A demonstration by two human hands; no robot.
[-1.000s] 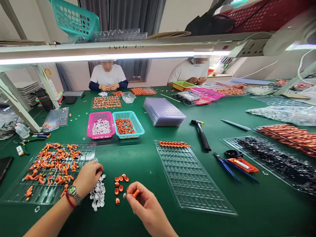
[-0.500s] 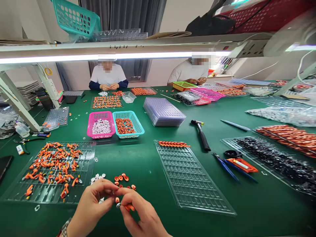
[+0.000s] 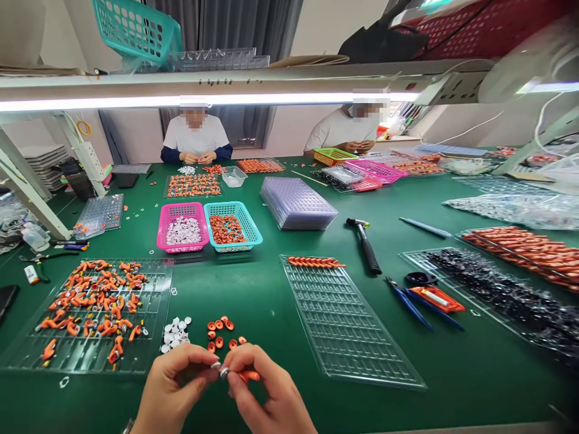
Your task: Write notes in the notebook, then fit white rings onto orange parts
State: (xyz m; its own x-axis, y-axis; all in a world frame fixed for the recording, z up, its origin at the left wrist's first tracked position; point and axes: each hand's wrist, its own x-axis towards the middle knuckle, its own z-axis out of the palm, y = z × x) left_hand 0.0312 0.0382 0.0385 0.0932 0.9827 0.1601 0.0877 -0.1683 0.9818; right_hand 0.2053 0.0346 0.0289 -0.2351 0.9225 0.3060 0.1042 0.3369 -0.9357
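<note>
Your left hand [image 3: 174, 386] pinched a small white cap [image 3: 216, 364] fingertip to fingertip against the orange piece [image 3: 248, 376] clamped in your right hand [image 3: 266, 395], its length pointing rightward.

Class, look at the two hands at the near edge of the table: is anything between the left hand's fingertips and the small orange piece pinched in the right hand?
Nothing visible is. The left hand and right hand meet fingertip to fingertip above the green table, with the orange piece sticking out of the right hand's pinch. Loose orange rings and white caps lie beyond the hands.
</note>
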